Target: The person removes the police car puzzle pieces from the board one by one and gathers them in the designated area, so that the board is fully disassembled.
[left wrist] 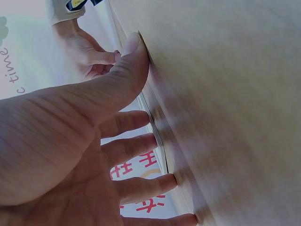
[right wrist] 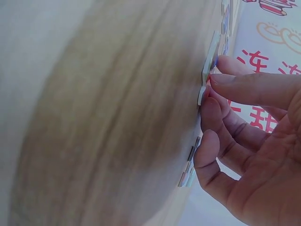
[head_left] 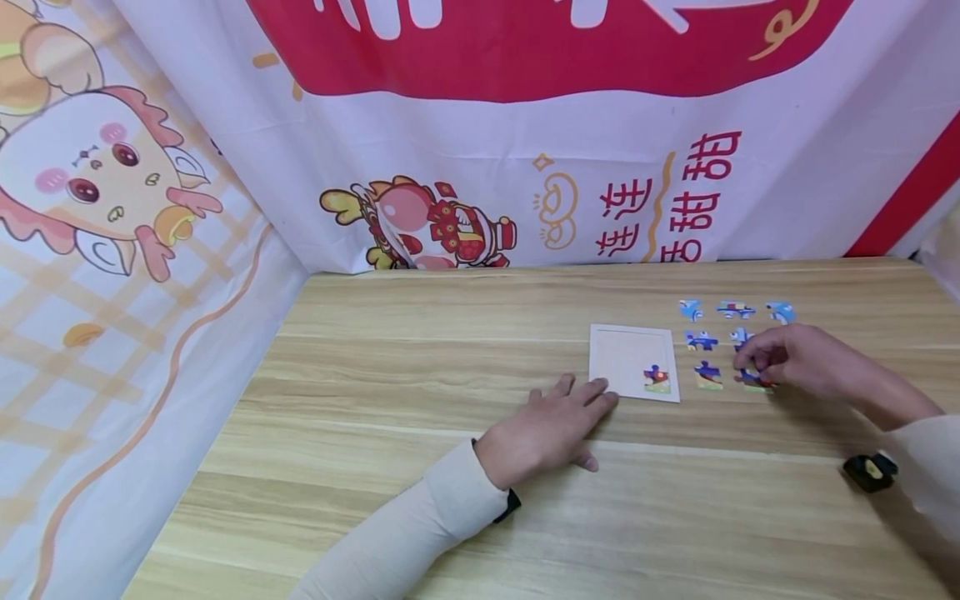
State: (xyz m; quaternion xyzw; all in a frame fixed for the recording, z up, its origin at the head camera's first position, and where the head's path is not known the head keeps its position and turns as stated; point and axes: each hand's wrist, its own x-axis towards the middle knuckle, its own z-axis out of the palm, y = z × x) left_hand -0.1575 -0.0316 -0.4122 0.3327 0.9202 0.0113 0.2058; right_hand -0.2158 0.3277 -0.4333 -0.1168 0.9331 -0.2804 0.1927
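Observation:
My left hand [head_left: 547,425] lies spread on the table, fingertips at the lower left corner of a white puzzle tray [head_left: 618,367]. One jigsaw piece [head_left: 657,379] with a red and yellow picture sits in the tray's lower right corner. To the right, my right hand [head_left: 806,362] pinches another jigsaw piece [right wrist: 210,59] between thumb and fingers. That piece is tilted, one edge close over the table, and partly hidden by the fingers. In the left wrist view the left hand's fingers [left wrist: 136,146] are straight, tips at the tray's edge.
Several loose jigsaw pieces [head_left: 702,340] lie in rows right of the tray, some partly covered by the right hand. The wooden table [head_left: 420,358] ends at a printed cloth [head_left: 480,133] behind, and another printed cloth [head_left: 135,333] hangs on the left.

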